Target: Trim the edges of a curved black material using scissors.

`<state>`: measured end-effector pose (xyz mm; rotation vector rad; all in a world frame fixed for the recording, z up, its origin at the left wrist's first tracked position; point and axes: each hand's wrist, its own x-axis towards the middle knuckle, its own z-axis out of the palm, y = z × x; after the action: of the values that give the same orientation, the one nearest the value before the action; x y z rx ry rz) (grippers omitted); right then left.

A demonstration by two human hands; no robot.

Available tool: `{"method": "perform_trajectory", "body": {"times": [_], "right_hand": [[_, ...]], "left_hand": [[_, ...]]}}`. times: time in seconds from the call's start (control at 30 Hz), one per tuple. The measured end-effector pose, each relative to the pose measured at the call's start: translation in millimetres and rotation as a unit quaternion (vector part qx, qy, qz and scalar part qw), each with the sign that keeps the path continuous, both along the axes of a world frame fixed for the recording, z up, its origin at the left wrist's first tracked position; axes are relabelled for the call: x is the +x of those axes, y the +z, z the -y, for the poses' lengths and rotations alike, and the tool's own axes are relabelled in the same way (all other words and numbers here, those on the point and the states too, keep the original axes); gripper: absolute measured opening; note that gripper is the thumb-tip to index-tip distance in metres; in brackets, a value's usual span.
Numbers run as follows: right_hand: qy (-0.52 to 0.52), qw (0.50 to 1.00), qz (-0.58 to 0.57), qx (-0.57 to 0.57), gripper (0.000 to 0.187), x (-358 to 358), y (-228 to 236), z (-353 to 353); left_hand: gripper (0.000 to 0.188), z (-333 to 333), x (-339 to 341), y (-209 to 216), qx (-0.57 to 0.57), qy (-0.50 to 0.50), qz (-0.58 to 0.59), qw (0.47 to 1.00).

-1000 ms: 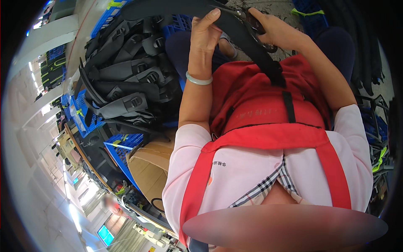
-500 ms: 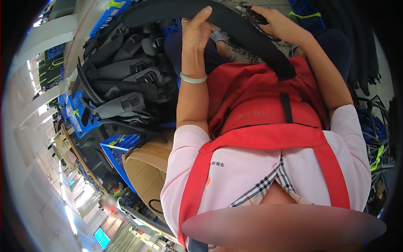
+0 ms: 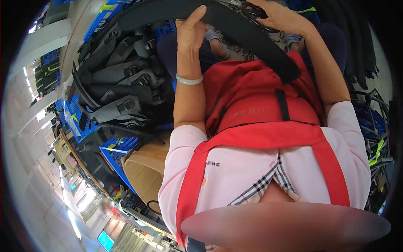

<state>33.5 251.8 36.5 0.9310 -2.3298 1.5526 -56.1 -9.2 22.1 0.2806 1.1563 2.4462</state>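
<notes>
A red cloth apron (image 3: 247, 90) spreads across the person's lap. To its left rises a broad heap of black and grey padded straps with dark plastic buckles (image 3: 121, 80), which point in several directions. A brown cardboard box (image 3: 142, 166) stands nearer the body than the heap, just beside a blue plastic crate (image 3: 113, 155). On the right, long black fabric strips (image 3: 352, 42) hang side by side, their long axes running roughly up and down the view.

The long, smooth, black padded strap (image 3: 237, 27) is held up in front of the person, above the lap. Its long axis runs from upper left to lower right in a shallow arch, the bulge toward the top edge. One blunt end points down and to the right, in front of the apron's right part; the other points left, before the upper part of the heap.

The left hand (image 3: 190, 33) is closed around the strap near the top of the arch, thumb lying over the near face and fingers behind it. The right hand (image 3: 285, 19) is half curled at a dark tool with looped handles (image 3: 269, 29); its far part is hidden, so how firmly it is gripped cannot be told. A pale, smooth bangle (image 3: 189, 80) circles the left wrist.
</notes>
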Motion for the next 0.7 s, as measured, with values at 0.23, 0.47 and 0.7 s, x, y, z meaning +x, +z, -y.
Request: {"method": "perform_trajectory", "body": {"times": [0.23,0.47,0.7], "right_hand": [[-0.066,0.934,0.261,0.234,0.058,4,13,7],[-0.099,0.942,0.271,0.172,0.080,11,-16,36],[-0.097,0.954,0.251,0.136,0.068,16,-8,53]], "left_hand": [[0.024,-2,4,2,-0.026,0.029,-0.001,0.999],[0.023,4,2,-6,-0.066,0.045,-0.048,0.996],[0.028,10,6,-1,0.008,-0.026,-0.023,0.999]]}}
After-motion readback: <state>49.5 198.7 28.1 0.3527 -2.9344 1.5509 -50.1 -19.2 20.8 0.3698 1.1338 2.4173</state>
